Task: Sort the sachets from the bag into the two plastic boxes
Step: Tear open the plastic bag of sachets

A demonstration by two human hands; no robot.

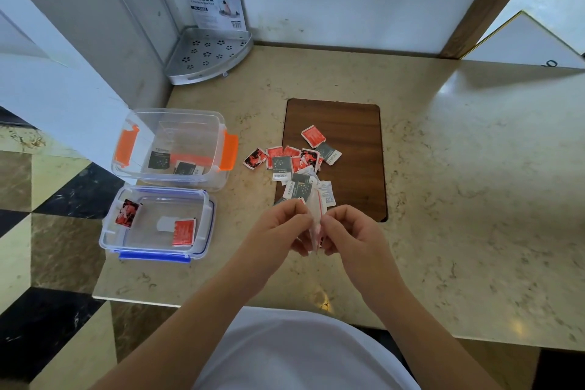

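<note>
Early stage of sorting. Left hand (278,225) and right hand (351,231), fingers pinched closed, hold the near-empty clear bag (315,225) between them above the worktop (443,168). Two dark sachets lie in the orange-clipped box (177,119), two red in the blue-clipped box (207,218); the sachet pile (297,165) remains unsorted. Sachet print is illegible.

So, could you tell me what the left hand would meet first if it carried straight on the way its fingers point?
The left hand points up and right, so it would probably first meet the plastic bag it already pinches, then the right hand just beyond.
</note>
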